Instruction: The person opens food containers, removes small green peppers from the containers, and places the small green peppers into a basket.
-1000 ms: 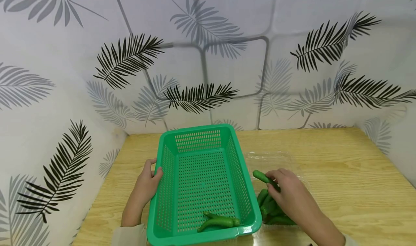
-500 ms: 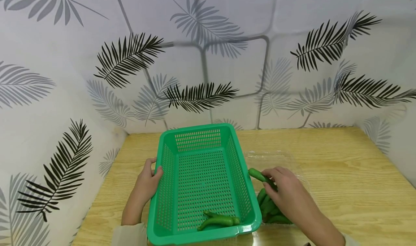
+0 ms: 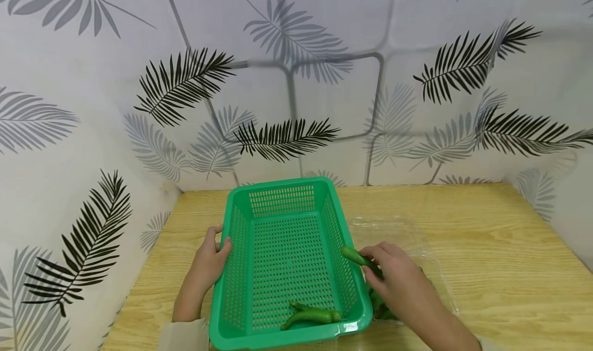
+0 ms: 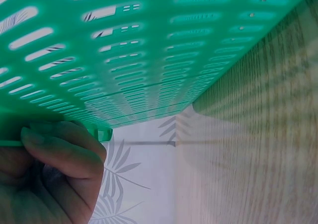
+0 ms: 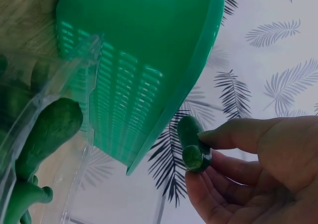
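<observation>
Head view: lower left, the left grip (image 3: 207, 261) clamps the slotted basket (image 3: 287, 253) by its rim (image 3: 216, 304), seemingly steadying it; lower right, the right grip (image 3: 399, 276) pinches a green pepper (image 3: 355, 256).

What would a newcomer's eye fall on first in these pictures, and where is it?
Probably the green basket, large in the head view's lower middle, its left rim gripped by the left hand. Next, the pepper pinched in the right hand, near the basket's right rim. Behind, dark leaf prints cross the pale wall.
</observation>
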The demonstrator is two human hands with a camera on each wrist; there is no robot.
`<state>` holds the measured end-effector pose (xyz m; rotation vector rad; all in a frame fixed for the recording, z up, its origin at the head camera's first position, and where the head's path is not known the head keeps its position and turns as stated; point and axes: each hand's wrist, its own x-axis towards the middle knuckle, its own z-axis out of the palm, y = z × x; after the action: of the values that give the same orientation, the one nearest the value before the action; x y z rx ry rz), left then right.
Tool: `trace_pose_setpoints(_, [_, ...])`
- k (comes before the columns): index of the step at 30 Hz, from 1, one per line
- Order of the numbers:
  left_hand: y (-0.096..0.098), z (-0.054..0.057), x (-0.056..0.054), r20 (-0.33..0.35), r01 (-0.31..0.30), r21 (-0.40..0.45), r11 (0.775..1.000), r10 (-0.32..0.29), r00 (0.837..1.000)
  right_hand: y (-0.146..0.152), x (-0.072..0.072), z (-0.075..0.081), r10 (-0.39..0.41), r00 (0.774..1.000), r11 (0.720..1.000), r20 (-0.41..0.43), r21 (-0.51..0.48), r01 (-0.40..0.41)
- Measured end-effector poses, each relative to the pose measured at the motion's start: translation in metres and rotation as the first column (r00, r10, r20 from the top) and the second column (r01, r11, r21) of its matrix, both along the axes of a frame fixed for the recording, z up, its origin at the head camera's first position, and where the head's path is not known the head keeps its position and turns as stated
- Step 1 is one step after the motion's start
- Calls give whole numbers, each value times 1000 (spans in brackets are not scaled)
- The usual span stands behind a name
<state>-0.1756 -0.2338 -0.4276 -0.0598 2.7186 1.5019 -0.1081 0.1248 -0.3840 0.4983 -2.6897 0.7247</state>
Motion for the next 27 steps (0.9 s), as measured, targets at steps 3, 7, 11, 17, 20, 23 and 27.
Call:
trace_pose_setpoints(3, [0,0,0,2,1,0,1000,-1,1000,-3,1,0,13,1000,1000,3,0,-13])
trace_pose_setpoints(7, [0,0,0,3,0,-1,1000,0,1000,-8,2,1,34,999,999,5,-8,-34])
trace_pose_setpoints(11, [0,0,0,1,0,-9,1000,0,1000,-13,2,1,55,998,998,16,-23,-54])
trace_pose_setpoints(17, [-1,-1,0,1,5,-6,1000,-5,1000,-22,2,1,69,997,998,41,-12,-68])
trace_pose_setpoints(20, [-1,0,1,-1,4,-5,1000,-4,1000,-26,1,0,83,996,997,45,-1,-83])
trace_pose_setpoints(23, [0,1,1,-2,1,-4,1000,-1,1000,-31,0,-1,103,994,995,48,4,-103])
trace_pose_setpoints(27, [-1,0,0,2,0,2,1000,0,1000,-36,-1,-1,130,991,991,30,22,-131])
